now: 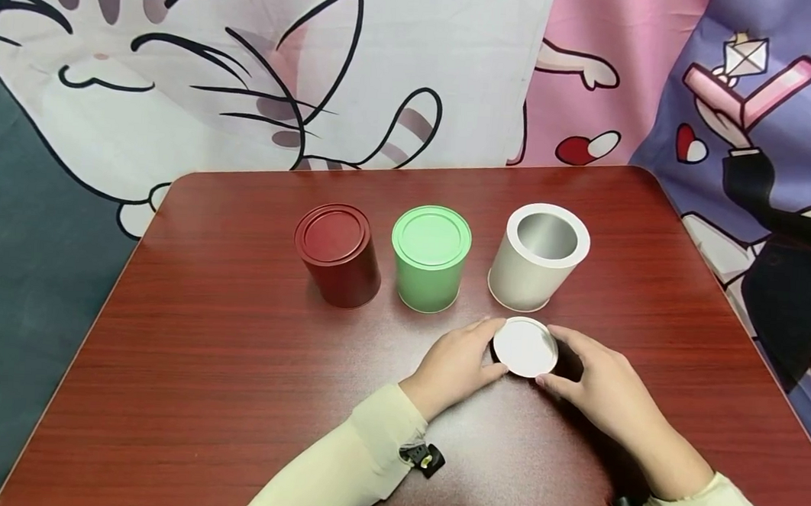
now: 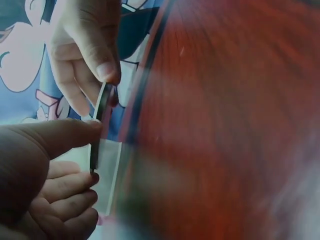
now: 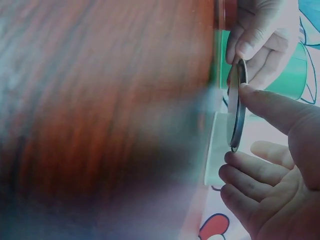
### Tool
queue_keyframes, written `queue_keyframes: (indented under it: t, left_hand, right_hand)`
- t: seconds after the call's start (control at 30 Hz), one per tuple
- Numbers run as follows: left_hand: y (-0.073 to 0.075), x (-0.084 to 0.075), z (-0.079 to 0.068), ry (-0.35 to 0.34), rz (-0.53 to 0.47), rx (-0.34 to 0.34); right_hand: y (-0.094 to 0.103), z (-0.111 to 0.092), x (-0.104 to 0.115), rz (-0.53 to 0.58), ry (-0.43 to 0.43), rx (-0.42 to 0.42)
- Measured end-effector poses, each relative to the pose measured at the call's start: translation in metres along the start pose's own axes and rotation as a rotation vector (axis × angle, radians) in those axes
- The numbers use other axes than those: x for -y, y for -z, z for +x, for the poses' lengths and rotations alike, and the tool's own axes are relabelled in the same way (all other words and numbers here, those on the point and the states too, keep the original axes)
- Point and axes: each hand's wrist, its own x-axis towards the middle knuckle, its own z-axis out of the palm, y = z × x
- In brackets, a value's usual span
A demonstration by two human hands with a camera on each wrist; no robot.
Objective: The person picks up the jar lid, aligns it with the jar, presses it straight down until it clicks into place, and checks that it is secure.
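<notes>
A round white lid [image 1: 526, 347] is held between both hands, just in front of an uncovered white can [image 1: 528, 278]. My left hand [image 1: 458, 363] pinches the lid's left edge with thumb and fingers. On the opposite edge, my right hand [image 1: 605, 382] grips it the same way. Seen edge-on in the left wrist view, the lid [image 2: 100, 127] has its rim between the fingertips of both hands. The right wrist view also shows the lid [image 3: 237, 107] from the side, raised off the table.
Left of the white can stand a green can [image 1: 430, 273] and a dark red can [image 1: 343, 269], each with its lid on. The brown wooden table [image 1: 201, 349] has rounded corners. Behind it hangs a cloth [image 1: 457, 49] printed with cartoons.
</notes>
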Motion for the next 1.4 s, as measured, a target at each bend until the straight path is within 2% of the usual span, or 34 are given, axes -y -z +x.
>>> queue_keyframes:
  t: [0.3,0.47,0.77,1.13,1.4]
  left_hand:
    - [0.017,-0.009,-0.003,-0.065,-0.010,-0.112]
    - [0.024,-0.012,-0.003,-0.100,-0.071,-0.186]
    - [0.027,-0.011,-0.002,-0.153,-0.139,-0.268]
    - [0.035,-0.016,0.002,-0.181,-0.135,-0.297]
    - [0.041,-0.020,0.004,-0.194,-0.154,-0.330]
  right_hand:
    - [0.014,-0.002,0.011,-0.021,0.062,-0.178]
    - [0.020,-0.001,0.015,-0.021,0.090,-0.248]
    - [0.028,0.002,0.018,0.044,0.109,-0.275]
    - [0.032,0.003,0.022,0.107,0.097,-0.326]
    - [0.038,0.006,0.026,0.154,0.035,-0.377]
